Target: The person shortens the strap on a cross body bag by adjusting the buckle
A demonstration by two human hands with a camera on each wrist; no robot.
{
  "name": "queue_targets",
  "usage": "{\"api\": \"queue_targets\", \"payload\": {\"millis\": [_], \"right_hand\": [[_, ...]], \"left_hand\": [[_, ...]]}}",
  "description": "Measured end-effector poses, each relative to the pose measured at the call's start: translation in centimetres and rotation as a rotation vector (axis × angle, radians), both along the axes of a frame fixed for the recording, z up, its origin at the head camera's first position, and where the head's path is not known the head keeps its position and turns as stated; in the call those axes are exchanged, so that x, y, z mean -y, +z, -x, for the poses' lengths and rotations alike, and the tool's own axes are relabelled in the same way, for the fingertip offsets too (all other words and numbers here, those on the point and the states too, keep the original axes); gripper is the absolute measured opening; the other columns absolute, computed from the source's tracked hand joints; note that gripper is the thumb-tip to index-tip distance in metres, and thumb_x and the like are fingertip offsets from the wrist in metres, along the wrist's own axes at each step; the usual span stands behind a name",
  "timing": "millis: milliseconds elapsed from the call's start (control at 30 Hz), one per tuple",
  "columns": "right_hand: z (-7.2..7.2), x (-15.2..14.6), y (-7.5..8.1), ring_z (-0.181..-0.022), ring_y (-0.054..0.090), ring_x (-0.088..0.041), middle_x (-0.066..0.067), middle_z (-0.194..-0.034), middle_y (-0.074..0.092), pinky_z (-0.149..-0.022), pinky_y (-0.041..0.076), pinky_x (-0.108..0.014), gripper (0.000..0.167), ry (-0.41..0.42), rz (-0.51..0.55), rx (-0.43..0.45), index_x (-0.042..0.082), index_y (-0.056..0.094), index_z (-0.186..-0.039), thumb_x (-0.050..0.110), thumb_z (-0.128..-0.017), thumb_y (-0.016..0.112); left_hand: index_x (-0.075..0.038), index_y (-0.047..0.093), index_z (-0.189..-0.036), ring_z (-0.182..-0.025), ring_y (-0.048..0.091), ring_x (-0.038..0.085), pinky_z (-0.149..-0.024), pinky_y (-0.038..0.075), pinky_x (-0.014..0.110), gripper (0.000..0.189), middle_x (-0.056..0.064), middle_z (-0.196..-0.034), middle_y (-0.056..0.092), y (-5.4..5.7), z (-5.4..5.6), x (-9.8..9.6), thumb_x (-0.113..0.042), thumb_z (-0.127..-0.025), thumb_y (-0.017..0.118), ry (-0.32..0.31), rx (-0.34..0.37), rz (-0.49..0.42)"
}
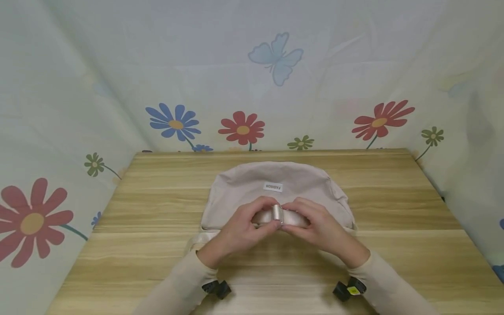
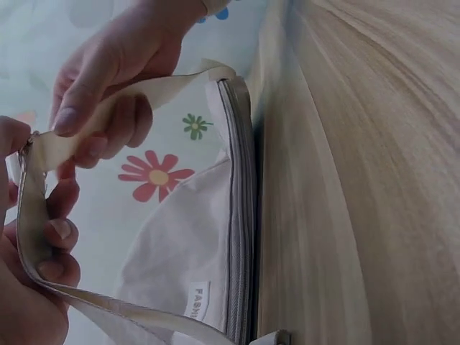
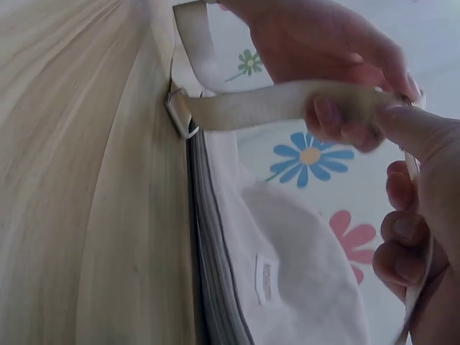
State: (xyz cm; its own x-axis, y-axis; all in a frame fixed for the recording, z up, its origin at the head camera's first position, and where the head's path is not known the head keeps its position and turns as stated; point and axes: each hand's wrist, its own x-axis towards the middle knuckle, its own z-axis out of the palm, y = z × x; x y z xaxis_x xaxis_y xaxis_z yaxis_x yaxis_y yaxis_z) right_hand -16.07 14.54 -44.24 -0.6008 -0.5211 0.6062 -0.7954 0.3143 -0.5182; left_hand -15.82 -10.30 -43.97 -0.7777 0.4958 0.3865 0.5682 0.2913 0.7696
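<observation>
A pale pink bag (image 1: pixel 240 188) with a small white "FASHION" label (image 1: pixel 273 187) lies on the wooden table. Above its near edge, both hands hold its light satin-like strap (image 1: pixel 293 218) at a metal slider buckle (image 1: pixel 277 213). My left hand (image 1: pixel 248 225) pinches the strap between thumb and fingers on the buckle's left side. From the other side, my right hand (image 1: pixel 320 225) grips the band, its thumb close to the buckle. In the right wrist view, a metal ring (image 3: pixel 180 115) joins the strap to one end of the bag, beside the zipper (image 3: pixel 215 266).
The wooden table (image 1: pixel 157 188) extends around the bag on all sides. Behind it hangs a pale curtain (image 1: pixel 220 65) printed with flowers and a butterfly. Small black devices sit at the left wrist (image 1: pixel 216 288) and the right wrist (image 1: pixel 348 289).
</observation>
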Motion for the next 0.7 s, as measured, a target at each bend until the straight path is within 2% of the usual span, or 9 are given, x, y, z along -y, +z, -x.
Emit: {"api": "queue_targets", "payload": {"millis": [133, 267, 400, 500, 600, 700], "right_hand": [[0.1, -1.3, -0.3, -0.085, 0.057, -0.004, 0.001, -0.103, 0.074, -0.073, 0.047, -0.017, 0.046, -0.061, -0.065, -0.021, 0.008, 0.072, -0.125, 0.013, -0.084, 0.093], [0.3, -2.4, -0.5, -0.084, 0.052, -0.003, 0.004, -0.099, 0.071, -0.073, 0.042, -0.015, 0.048, -0.068, -0.062, -0.029, 0.009, 0.074, -0.122, 0.008, -0.079, 0.095], [0.4, -2.8, -0.6, -0.083, 0.05, -0.002, 0.006, -0.097, 0.069, -0.072, 0.041, -0.014, 0.036, -0.046, -0.04, -0.028, 0.011, 0.074, -0.121, 0.024, -0.091, 0.089], [0.4, -2.7, -0.7, -0.082, 0.05, -0.003, 0.006, -0.097, 0.069, -0.071, 0.041, -0.015, 0.03, -0.036, -0.016, -0.016, 0.011, 0.075, -0.12, 0.028, -0.097, 0.083], [0.3, -2.4, -0.7, -0.081, 0.052, -0.003, 0.005, -0.099, 0.07, -0.07, 0.042, -0.015, 0.029, -0.035, 0.002, 0.009, 0.011, 0.075, -0.119, 0.017, -0.093, 0.087], [0.2, -2.1, -0.7, -0.082, 0.054, -0.004, 0.005, -0.101, 0.072, -0.071, 0.043, -0.016, 0.035, -0.037, 0.01, 0.029, 0.011, 0.075, -0.119, 0.004, -0.087, 0.088]], "left_hand": [[-0.019, 0.068, -0.128, -0.107, 0.066, 0.013, -0.094, 0.054, 0.03, 0.03, -0.002, -0.118, 0.075, -0.2, 0.1, 0.1, -0.021, -0.099, 0.077, 0.036, -0.011, -0.015], [-0.019, 0.068, -0.129, -0.111, 0.065, 0.013, -0.098, 0.053, 0.03, 0.031, -0.001, -0.119, 0.074, -0.1, 0.2, 0.2, -0.018, -0.099, 0.077, 0.053, 0.012, -0.023], [-0.019, 0.067, -0.13, -0.111, 0.064, 0.013, -0.097, 0.052, 0.029, 0.032, -0.001, -0.119, 0.073, -0.1, 0.3, 0.2, -0.017, -0.099, 0.077, 0.038, 0.037, -0.033], [-0.018, 0.067, -0.131, -0.108, 0.064, 0.013, -0.094, 0.053, 0.028, 0.032, 0.001, -0.119, 0.072, -0.2, 0.3, 0.1, -0.015, -0.1, 0.076, 0.028, 0.049, -0.059], [-0.015, 0.064, -0.132, -0.108, 0.065, 0.012, -0.093, 0.053, 0.027, 0.033, 0.005, -0.118, 0.073, -0.3, 0.3, 0.0, -0.011, -0.101, 0.074, 0.009, 0.053, -0.093], [-0.012, 0.061, -0.134, -0.108, 0.066, 0.012, -0.094, 0.053, 0.027, 0.035, 0.008, -0.119, 0.073, -0.5, 0.3, -0.3, -0.008, -0.101, 0.073, -0.021, 0.06, -0.118]]}}
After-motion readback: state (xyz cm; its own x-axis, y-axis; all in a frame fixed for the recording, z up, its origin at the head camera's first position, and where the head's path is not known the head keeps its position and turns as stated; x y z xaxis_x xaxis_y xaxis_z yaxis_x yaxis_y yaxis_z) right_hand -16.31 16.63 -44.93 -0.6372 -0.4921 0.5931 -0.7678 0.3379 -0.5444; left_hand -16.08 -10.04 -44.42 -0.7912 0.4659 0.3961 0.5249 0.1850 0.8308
